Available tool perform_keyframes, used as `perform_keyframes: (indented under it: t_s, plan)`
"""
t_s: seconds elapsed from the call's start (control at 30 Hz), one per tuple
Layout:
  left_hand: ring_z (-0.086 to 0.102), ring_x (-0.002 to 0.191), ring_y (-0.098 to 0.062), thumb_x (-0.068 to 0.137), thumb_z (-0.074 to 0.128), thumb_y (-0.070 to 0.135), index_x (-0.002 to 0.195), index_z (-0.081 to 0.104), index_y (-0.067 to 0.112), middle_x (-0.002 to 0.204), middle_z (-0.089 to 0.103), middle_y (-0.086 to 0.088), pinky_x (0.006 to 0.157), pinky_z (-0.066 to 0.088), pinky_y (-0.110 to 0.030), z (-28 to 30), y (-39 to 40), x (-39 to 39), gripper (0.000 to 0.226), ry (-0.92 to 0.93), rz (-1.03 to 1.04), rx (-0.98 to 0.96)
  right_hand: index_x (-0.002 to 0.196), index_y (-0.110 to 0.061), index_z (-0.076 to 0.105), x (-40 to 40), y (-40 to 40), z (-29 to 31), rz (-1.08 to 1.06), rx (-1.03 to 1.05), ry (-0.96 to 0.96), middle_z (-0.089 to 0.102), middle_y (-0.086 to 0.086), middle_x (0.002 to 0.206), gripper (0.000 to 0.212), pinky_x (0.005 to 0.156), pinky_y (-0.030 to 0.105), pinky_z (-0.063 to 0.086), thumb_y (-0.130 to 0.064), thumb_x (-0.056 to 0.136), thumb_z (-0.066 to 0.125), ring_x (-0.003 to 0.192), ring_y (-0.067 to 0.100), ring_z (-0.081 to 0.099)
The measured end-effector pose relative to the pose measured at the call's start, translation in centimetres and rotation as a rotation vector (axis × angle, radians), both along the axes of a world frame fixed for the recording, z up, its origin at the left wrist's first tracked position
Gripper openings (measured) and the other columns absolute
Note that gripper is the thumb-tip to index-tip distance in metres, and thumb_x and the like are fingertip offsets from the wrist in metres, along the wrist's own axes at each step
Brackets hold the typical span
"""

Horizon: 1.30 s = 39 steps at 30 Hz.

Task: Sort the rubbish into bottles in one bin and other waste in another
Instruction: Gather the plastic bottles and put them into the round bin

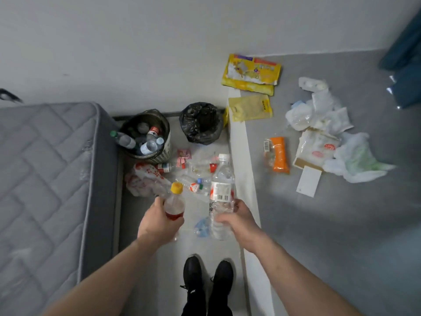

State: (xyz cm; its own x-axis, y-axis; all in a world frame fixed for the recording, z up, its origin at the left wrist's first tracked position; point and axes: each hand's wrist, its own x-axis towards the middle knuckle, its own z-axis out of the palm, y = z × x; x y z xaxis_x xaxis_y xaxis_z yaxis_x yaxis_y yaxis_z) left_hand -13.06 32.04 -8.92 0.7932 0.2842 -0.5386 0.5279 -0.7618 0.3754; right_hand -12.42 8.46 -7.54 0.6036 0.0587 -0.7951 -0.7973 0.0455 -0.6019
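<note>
- Head view, scanning left to right. A grey mattress (45,179) fills the left edge.
- Just right of it stands the basket bin (159,156), already holding several bottles; one with a green cap sticks out over its left rim.
- Beside that, the black-bagged bin (201,123); I can't make out anything inside it.
- On the floor in front of both bins lies a pile of loose bottles (193,174) and crumpled clear plastic.
- My left hand (157,221) has its fingers curled round the body of a yellow-capped bottle (174,202), cap pointing away from me.
- My right hand (238,216) grips the lower half of a tall clear bottle (222,190) with a white cap and a barcode label, also pointing away.
- Key relation: both bottles' long axes run roughly forward, towards the bins. The basket bin lies ahead and slightly left, so the left hand is nearer to it; the right hand must cross over the floor pile.
- I judge the step in hand is carrying both bottles to the basket bin.
- Further right, on the grey floor: yellow packets (250,74), an orange wrapper (279,155), then white bags and paper (323,124). These look like other waste, well apart from both hands.
</note>
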Motion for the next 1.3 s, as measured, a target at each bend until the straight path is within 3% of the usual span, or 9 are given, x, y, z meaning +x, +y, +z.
perform_keyframes:
  t_s: [0.1, 0.27, 0.5, 0.67, 0.83, 0.97, 1.1, 1.3]
  plan:
    - [0.060, 0.083, -0.021, 0.068, 0.071, 0.045, 0.099, 0.042, 0.027, 0.092, 0.059, 0.007, 0.072, 0.052, -0.039, 4.1, 0.6, -1.0, 0.046, -0.008, -0.009, 0.012, 0.124, -0.029, 0.049, 0.9, 0.2, 3.9, 0.161, -0.127, -0.108, 0.065, -0.007, 0.115, 0.070, 0.081, 0.029, 0.051, -0.002, 0.065, 0.075, 0.106, 0.014, 0.065]
    - [0.061, 0.076, -0.017, 0.070, 0.069, 0.043, 0.104, 0.040, 0.030, 0.092, 0.062, 0.006, 0.062, 0.046, -0.034, 11.0, 1.2, -3.4, 0.047, -0.010, -0.025, 0.006, 0.103, -0.034, 0.064, -0.3, 1.0, 10.0, 0.220, -0.281, -0.179, 0.074, -0.014, 0.094, 0.052, 0.086, 0.030, 0.057, -0.024, 0.055, 0.082, 0.090, 0.006, 0.070]
    - [0.060, 0.089, -0.026, 0.070, 0.074, 0.045, 0.099, 0.041, 0.022, 0.097, 0.055, 0.003, 0.074, 0.049, -0.039, 17.1, 0.6, -6.0, 0.050, -0.115, 0.007, -0.017, 0.111, -0.044, 0.056, -4.2, 1.2, 16.2, 0.238, -0.429, -0.285, 0.068, -0.022, 0.102, 0.056, 0.081, 0.023, 0.052, -0.046, 0.062, 0.083, 0.094, -0.003, 0.064]
    - [0.058, 0.083, -0.021, 0.067, 0.074, 0.049, 0.100, 0.045, 0.029, 0.094, 0.053, 0.007, 0.072, 0.047, -0.037, 19.8, 1.9, -6.5, 0.048, -0.152, 0.000, -0.056, 0.121, -0.042, 0.053, -5.5, 2.2, 18.0, 0.246, -0.562, -0.277, 0.067, -0.017, 0.103, 0.069, 0.083, 0.030, 0.055, -0.063, 0.060, 0.076, 0.094, 0.009, 0.065]
    - [0.059, 0.095, -0.017, 0.070, 0.069, 0.064, 0.109, 0.050, 0.032, 0.100, 0.053, 0.008, 0.077, 0.047, -0.033, 21.1, 6.2, -5.7, 0.054, -0.144, -0.020, -0.075, 0.092, -0.042, 0.059, -5.4, 5.3, 19.0, 0.267, -0.590, -0.282, 0.066, -0.018, 0.098, 0.040, 0.083, 0.028, 0.054, -0.050, 0.060, 0.082, 0.092, 0.008, 0.064]
    - [0.060, 0.102, -0.021, 0.075, 0.071, 0.060, 0.130, 0.051, 0.026, 0.115, 0.050, 0.003, 0.081, 0.047, -0.032, 21.9, 10.2, -3.7, 0.068, -0.097, -0.060, -0.088, 0.093, -0.032, 0.066, -4.5, 8.3, 19.5, 0.214, -0.653, -0.236, 0.071, -0.016, 0.086, 0.045, 0.078, 0.028, 0.057, -0.050, 0.055, 0.083, 0.082, 0.005, 0.067]
    - [0.061, 0.105, -0.027, 0.073, 0.072, 0.052, 0.123, 0.051, 0.027, 0.113, 0.054, 0.000, 0.087, 0.051, -0.037, 23.1, 14.7, -1.2, 0.060, -0.117, -0.112, -0.115, 0.091, -0.029, 0.067, -3.2, 12.1, 19.9, 0.204, -0.704, -0.227, 0.071, -0.016, 0.085, 0.045, 0.076, 0.027, 0.056, -0.050, 0.055, 0.086, 0.082, 0.008, 0.067]
    - [0.062, 0.100, -0.022, 0.066, 0.060, 0.071, 0.119, 0.052, 0.032, 0.110, 0.056, 0.005, 0.086, 0.052, -0.038, 23.8, 19.0, 2.5, 0.067, -0.122, -0.174, -0.113, 0.086, -0.029, 0.066, -0.7, 16.8, 21.4, 0.120, -0.703, -0.246, 0.069, -0.015, 0.084, 0.038, 0.075, 0.024, 0.051, -0.042, 0.059, 0.088, 0.081, 0.010, 0.065]
